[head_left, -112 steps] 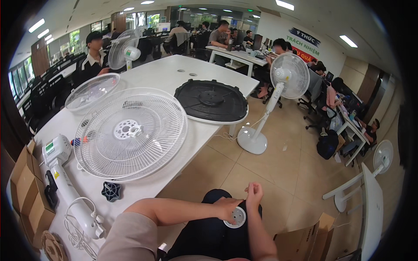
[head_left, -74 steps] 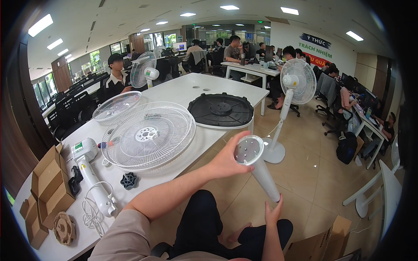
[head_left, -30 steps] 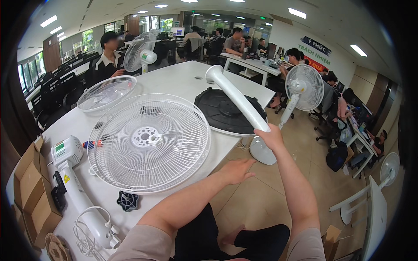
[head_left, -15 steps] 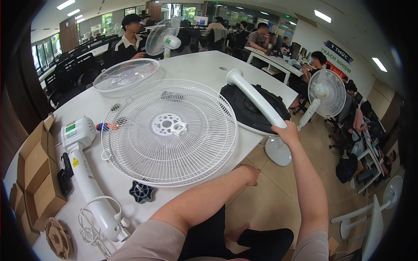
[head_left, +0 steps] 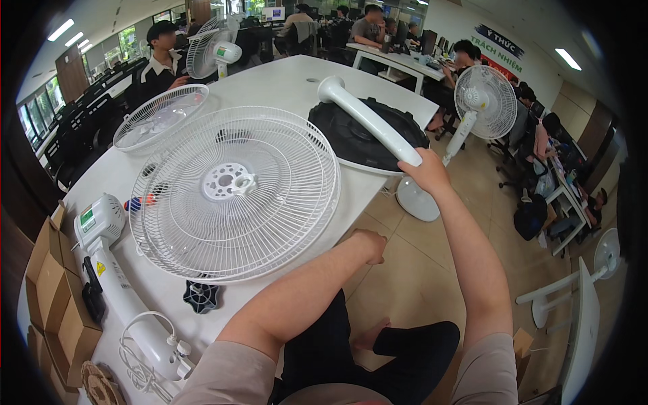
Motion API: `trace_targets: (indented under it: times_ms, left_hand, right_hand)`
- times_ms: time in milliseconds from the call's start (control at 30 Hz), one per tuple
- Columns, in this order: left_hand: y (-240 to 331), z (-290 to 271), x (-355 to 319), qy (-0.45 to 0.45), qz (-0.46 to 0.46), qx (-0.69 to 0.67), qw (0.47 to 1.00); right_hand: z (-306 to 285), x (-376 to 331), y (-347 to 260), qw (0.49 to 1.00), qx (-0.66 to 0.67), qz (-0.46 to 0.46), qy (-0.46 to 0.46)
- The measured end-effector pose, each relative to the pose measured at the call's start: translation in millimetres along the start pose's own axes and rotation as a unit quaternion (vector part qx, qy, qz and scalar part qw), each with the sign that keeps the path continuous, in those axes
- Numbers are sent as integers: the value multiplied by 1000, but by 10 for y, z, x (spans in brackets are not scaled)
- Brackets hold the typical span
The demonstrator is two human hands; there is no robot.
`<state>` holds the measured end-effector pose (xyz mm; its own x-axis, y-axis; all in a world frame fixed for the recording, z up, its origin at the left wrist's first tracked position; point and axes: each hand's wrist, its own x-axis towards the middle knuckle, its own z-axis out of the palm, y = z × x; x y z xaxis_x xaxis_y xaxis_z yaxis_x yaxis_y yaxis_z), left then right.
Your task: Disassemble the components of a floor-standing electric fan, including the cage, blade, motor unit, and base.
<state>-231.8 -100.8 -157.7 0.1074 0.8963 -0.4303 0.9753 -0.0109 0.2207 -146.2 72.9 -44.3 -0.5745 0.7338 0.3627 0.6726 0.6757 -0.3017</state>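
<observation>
My right hand (head_left: 426,170) is closed round the lower end of a white fan pole (head_left: 378,125) with a flared top end. The pole lies slanted across a round black fan base (head_left: 358,135) at the far right of the table. My left hand (head_left: 369,246) hangs just off the table's edge, fingers curled in and nothing seen in them. Nearest to it is a large white wire fan grille (head_left: 283,223), lying flat with a round hub plate (head_left: 225,181) at its centre.
At the left lie a white fan motor with its neck (head_left: 125,283), a coiled cord (head_left: 135,361), a dark knob (head_left: 202,295) and open cardboard boxes (head_left: 57,297). A second grille (head_left: 162,121) sits farther back. A standing fan (head_left: 482,101) is on the floor; people sit beyond.
The whole view has shifted, so the table and its things sit farther left and higher. My right hand keeps its hold on the pole; my left hand stays beside the table edge.
</observation>
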Motion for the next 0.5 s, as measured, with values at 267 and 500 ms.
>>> trace_targets:
  times_ms: [267,500]
  left_hand:
    - [-75,-9,-7,59,78,-58,994]
    - [-105,45,81,-27,30,-1,999]
  right_hand:
    - [-7,-382,270,988,137,-45,59]
    - [615,-2602,1143,849,383,226,286]
